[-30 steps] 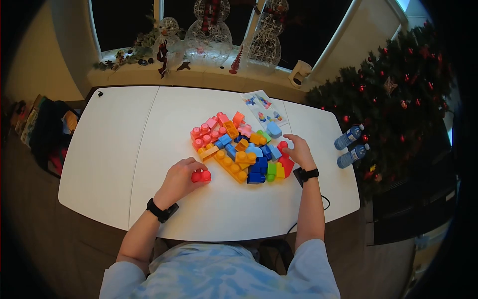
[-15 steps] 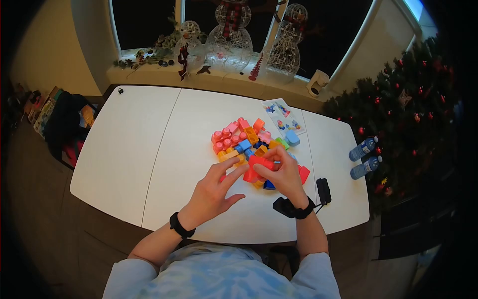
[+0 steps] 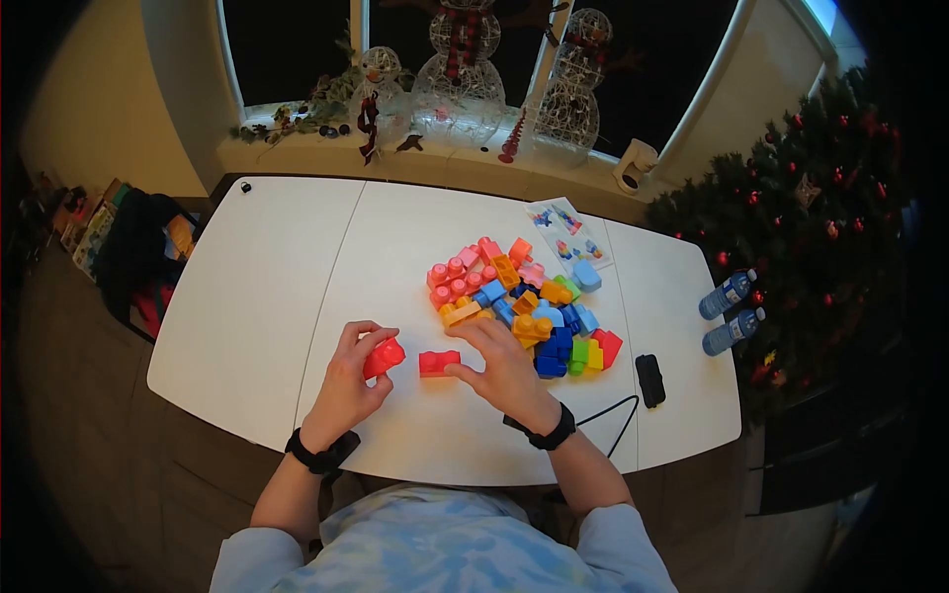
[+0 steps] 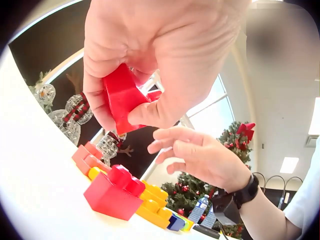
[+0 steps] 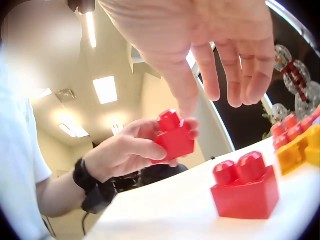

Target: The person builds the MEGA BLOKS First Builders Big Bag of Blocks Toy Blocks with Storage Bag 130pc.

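Observation:
My left hand pinches a red building block between thumb and fingers, over the near part of the white table. The left wrist view shows this block's sloped side; a stud on it shows in the right wrist view. Another red block stands on the table between my hands, two studs up. My right hand hovers beside that block, fingers spread and loosely bent, nothing in them. Behind it lies the pile of pink, orange, blue, green and yellow blocks.
A picture sheet lies behind the pile on the white table. To the right are a black case with a cable nearby and two water bottles at the edge. Wire snowmen stand on the sill; a decorated tree is at the right.
My right hand brought a red block from the pile's right side toward my left hand. Now my left hand grips a red block further left, and my right hand is free of any.

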